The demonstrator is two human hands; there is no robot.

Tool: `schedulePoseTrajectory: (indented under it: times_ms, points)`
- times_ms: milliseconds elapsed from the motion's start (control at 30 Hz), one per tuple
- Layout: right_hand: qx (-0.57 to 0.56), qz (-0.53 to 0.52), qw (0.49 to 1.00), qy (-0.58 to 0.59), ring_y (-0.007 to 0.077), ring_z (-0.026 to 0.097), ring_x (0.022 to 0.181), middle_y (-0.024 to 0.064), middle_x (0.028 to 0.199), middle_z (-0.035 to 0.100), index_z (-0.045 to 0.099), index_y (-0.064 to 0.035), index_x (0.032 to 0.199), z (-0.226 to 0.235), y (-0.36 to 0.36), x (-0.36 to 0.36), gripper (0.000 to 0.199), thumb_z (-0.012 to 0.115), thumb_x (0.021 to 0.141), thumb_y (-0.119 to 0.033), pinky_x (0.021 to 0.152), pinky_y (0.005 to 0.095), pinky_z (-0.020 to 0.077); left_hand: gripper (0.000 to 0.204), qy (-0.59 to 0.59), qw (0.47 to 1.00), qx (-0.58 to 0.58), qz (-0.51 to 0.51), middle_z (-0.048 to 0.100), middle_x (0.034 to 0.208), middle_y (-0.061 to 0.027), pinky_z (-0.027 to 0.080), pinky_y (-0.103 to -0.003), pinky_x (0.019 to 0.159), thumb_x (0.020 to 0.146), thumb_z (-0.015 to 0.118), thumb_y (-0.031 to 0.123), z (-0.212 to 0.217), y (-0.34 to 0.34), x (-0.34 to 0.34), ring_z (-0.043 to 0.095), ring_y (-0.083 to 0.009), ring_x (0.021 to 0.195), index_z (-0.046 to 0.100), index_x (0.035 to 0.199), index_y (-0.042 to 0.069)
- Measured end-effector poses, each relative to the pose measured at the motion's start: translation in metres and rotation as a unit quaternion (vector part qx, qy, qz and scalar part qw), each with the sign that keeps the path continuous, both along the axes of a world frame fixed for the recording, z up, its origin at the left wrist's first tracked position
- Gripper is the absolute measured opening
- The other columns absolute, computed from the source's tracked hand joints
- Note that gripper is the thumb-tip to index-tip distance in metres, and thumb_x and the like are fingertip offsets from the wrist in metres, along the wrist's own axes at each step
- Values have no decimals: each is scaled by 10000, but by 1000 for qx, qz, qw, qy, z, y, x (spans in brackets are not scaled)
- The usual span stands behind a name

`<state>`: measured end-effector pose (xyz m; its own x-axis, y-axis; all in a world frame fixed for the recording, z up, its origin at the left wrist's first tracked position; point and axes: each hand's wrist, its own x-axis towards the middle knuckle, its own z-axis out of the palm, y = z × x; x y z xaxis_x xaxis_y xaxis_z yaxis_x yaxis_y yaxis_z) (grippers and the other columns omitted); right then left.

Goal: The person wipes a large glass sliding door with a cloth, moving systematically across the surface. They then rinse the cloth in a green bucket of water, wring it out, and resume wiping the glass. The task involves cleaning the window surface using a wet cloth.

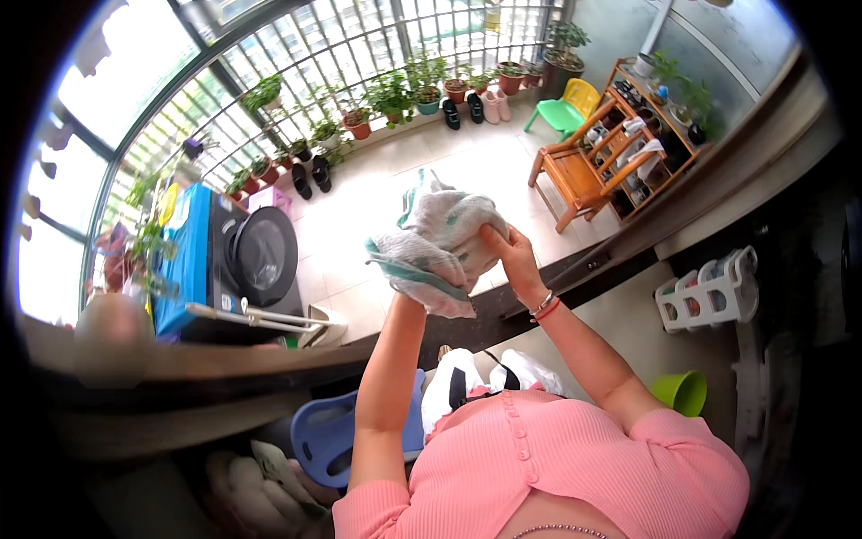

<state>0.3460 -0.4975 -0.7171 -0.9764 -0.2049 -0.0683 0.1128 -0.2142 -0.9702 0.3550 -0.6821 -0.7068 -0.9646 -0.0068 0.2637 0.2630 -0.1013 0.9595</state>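
A crumpled white and grey-green cloth (pixel 440 238), like a small towel, is bunched up in front of me at chest height. My right hand (pixel 519 262) grips its right side, the thumb pressed on the fabric and the fingers curled behind it. My left forearm (pixel 392 368) rises to the cloth's lower left part. The cloth covers my left hand, so its fingers are hidden. Loose folds hang down between the two hands.
Beyond a dark sill lies a tiled balcony floor (pixel 359 216). A washing machine (pixel 265 256) with its round door open stands left. Potted plants (pixel 391 94) and shoes line the railing. At right are a wooden chair (pixel 579 171) and shelf; a blue plastic stool (pixel 323 431) is beside me.
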Motion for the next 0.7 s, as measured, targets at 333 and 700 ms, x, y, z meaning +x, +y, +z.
schedulePoseTrajectory:
  times_ms: [333,700]
  points:
    - [105,-291,951,8,268,522,1240,145,1333,561,495,3,1361,-45,-12,-77,588,572,1010,-463,1065,369,398,466,-373,814,406,-182,612,1176,-60,511,-338,897,802,831,273,1,32,-104,584,-221,1048,605,1164,86]
    - [-424,-163,873,-178,234,524,1322,110,1477,501,436,-89,1477,-140,20,-126,653,426,1033,-568,1108,393,448,474,-285,788,322,-441,609,1247,-87,505,-375,973,930,662,168,-31,66,-236,584,-225,1107,526,1364,37]
